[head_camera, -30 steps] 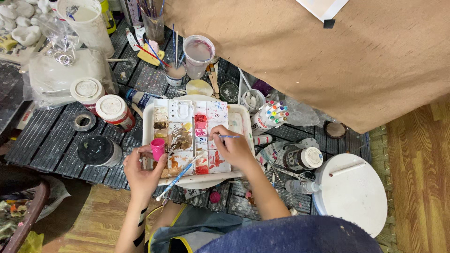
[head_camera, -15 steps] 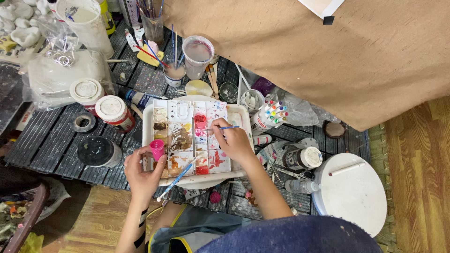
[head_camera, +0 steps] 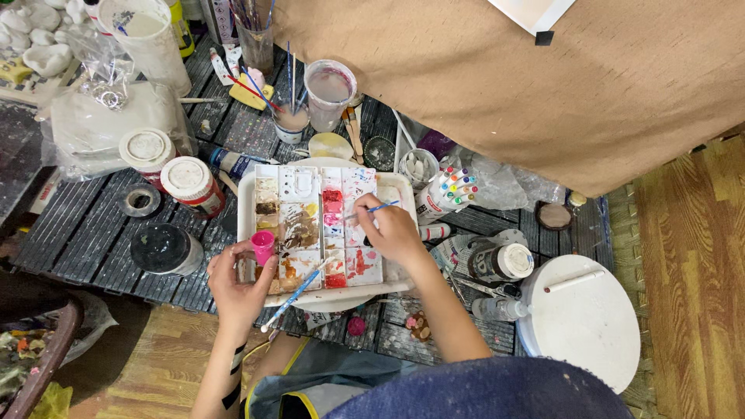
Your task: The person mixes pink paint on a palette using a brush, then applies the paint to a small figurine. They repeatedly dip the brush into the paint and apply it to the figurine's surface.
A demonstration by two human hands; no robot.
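While left hand [head_camera: 237, 283] grips pink bottle [head_camera: 263, 247], right hand [head_camera: 388, 230] pinches brush [head_camera: 372, 209].

Item count: one paint palette [head_camera: 310, 209] on one white tray [head_camera: 400, 190]; two blue-handled brushes [head_camera: 372, 209] [head_camera: 291, 299]; one pink-capped bottle [head_camera: 262, 247]; two white-lidded jars [head_camera: 146, 147] [head_camera: 186, 177]; one round white board [head_camera: 582, 326]; one tape roll [head_camera: 140, 201]; two hands [head_camera: 237, 283] [head_camera: 392, 231].

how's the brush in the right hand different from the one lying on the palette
The brush in the right hand is gripped, its blue handle raised over the pink wells. The loose brush lies flat across the palette, its end past the front edge near the left hand. It shows more length. Both are thin and blue-handled.
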